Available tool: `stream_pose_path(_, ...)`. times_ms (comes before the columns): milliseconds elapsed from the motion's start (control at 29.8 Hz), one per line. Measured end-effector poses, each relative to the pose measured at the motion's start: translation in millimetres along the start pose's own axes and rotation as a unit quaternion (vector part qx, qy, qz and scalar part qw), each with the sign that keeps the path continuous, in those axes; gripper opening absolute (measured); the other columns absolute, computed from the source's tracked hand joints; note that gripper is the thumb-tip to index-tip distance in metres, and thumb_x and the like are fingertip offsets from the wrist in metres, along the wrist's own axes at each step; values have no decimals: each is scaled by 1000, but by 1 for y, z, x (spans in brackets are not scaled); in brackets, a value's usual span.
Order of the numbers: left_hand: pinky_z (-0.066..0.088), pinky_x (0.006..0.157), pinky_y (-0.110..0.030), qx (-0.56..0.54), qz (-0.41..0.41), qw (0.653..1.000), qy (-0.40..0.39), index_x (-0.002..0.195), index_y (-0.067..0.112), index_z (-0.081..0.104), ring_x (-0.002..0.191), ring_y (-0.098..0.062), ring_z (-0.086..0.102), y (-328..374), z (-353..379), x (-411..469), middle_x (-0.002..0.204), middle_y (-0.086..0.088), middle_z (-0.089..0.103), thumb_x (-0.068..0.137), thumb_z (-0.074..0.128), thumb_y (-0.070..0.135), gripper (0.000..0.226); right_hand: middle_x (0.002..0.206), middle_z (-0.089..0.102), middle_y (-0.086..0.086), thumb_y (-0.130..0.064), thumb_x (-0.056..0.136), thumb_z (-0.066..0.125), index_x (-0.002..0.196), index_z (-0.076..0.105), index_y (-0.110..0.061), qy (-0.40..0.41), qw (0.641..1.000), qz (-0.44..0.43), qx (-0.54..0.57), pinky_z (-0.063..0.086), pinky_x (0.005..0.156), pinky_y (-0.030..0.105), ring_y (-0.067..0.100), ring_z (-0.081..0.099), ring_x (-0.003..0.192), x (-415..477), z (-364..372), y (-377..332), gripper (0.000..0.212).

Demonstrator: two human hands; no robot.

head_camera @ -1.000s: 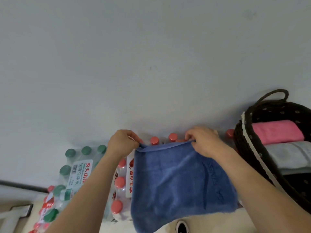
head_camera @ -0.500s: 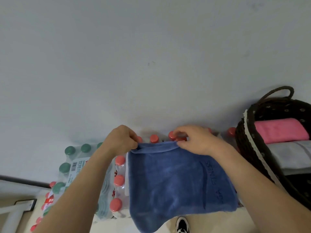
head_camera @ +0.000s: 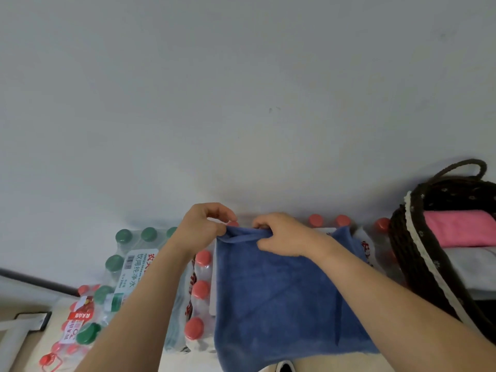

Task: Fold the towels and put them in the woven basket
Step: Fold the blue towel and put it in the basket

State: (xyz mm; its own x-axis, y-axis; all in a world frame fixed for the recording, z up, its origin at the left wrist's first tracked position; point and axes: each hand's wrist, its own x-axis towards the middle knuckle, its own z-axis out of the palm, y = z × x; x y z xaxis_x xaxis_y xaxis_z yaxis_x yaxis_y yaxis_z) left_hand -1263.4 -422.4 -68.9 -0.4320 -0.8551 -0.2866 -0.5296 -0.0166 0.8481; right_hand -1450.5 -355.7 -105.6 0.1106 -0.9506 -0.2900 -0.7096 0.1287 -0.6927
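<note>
Shift: right hand (head_camera: 281, 234) has slid along the top hem of the blue towel (head_camera: 276, 296) toward the left hand (head_camera: 206, 226). A second ago they held opposite top corners. Now they sit close together near the left corner, and the right top corner has dropped free behind the right forearm.
Towel: hangs in the air from both hands, lower edge loose above a shoe tip (head_camera: 284, 367). Cannot tell whether it brushes the bottle packs behind.
Why held so: the hem is kept up so the cloth drops flat. My reading is that the hands are gathering the hem for the next fold in mid-air, with no surface in use.
Left hand: thumb and forefinger pinch the left top corner, other fingers arched above it. Forearm rises from lower left.
Right hand: knuckles up, fingers curled over the hem and gripping it a little in from the left corner. Forearm crosses the towel's right half.
Woven basket (head_camera: 410, 253): at the right edge of view, well apart from the hands. A folded pink towel (head_camera: 459, 229) lies against its far wall, a pale towel (head_camera: 472, 261) beside it on the near side — the blue one likely goes in next.
Behind: shrink-wrapped packs of green-capped bottles (head_camera: 131, 264) on the left and red-capped bottles (head_camera: 201, 291) in the middle — both against the grey wall (head_camera: 241, 103).
</note>
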Motion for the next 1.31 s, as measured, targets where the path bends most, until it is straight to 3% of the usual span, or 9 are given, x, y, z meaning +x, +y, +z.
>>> stream_pose_path(101, 43, 56, -10, -73, -13, 993, -90, 84, 7, 65, 70, -8, 60, -15, -4, 3, 95, -18, 69, 70, 50, -14, 29, 81, 66, -14, -20, 74, 59, 84, 66, -31, 4, 1000, 9, 14, 51, 68, 26, 8, 62, 77, 2, -2, 2, 17)
stream_pose_path(201, 47, 77, -31, -108, -1, 978, -178, 94, 9, 62, 91, -21, 60, -34, -8, 8, 109, -21, 63, 60, 57, -8, 38, 89, 69, -7, -15, 78, 59, 90, 70, -23, 25, 999, 17, 33, 52, 76, 26, 11, 63, 83, 5, -4, 5, 19)
stream_pose_path(336, 45, 61, -29, 12, 37, 991, -125, 85, 13, 60, 72, -17, 57, -45, 7, 13, 85, -10, 65, 62, 54, -15, 36, 92, 69, -8, -14, 80, 57, 95, 69, -24, 28, 999, 26, 34, 52, 80, 25, 10, 64, 86, 8, -2, 9, 21)
stream_pose_path(537, 54, 70, -30, -66, 6, 997, -44, 82, 10, 69, 75, -16, 67, -57, 10, 17, 78, -2, 73, 82, 68, -3, 13, 85, 58, -19, -22, 81, 64, 93, 56, -29, 0, 999, 16, -37, 47, 68, 24, 3, 56, 77, 0, -9, 14, 17)
stream_pose_path(738, 44, 51, -19, -164, -73, 976, -124, 73, 13, 76, 52, -9, 55, -49, -4, 16, 62, 1, 65, 91, 61, 12, 23, 84, 61, -10, -30, 79, 63, 83, 59, -26, -26, 978, 61, -198, 41, 64, 30, 15, 55, 79, -12, -33, 24, 7)
stream_pose_path(973, 30, 43, -20, -68, -101, 985, -124, 65, 10, 74, 49, -13, 35, -54, -19, 37, 55, -6, 49, 85, 70, 9, 20, 91, 62, -14, -30, 82, 64, 74, 58, -34, 32, 959, 199, -201, 45, 83, 29, 10, 57, 90, -49, -67, 66, 10)
stream_pose_path(1107, 42, 57, -22, 85, -54, 994, -47, 68, 14, 74, 56, -13, 52, -54, -19, 48, 60, 0, 65, 81, 72, 8, 14, 96, 67, -4, -17, 82, 58, 80, 63, -28, 152, 949, 254, -104, 50, 80, 29, 16, 61, 93, -64, -60, 79, 13)
stream_pose_path(1242, 47, 71, -28, 380, -1, 925, 23, 82, 29, 67, 86, -21, 64, -46, 8, 39, 86, 4, 68, 81, 61, 19, 11, 105, 66, 3, -20, 85, 55, 102, 61, -19, 231, 926, 298, -3, 50, 82, 31, 23, 61, 97, -68, -36, 93, 18)
stream_pose_path(1309, 50, 74, -34, 427, 91, 897, 66, 90, 26, 68, 91, -27, 62, -36, 32, 32, 92, -2, 65, 79, 56, 13, 20, 104, 68, 7, -27, 86, 58, 101, 60, -15, 269, 908, 318, 48, 51, 81, 34, 27, 63, 96, -73, -29, 98, 20)
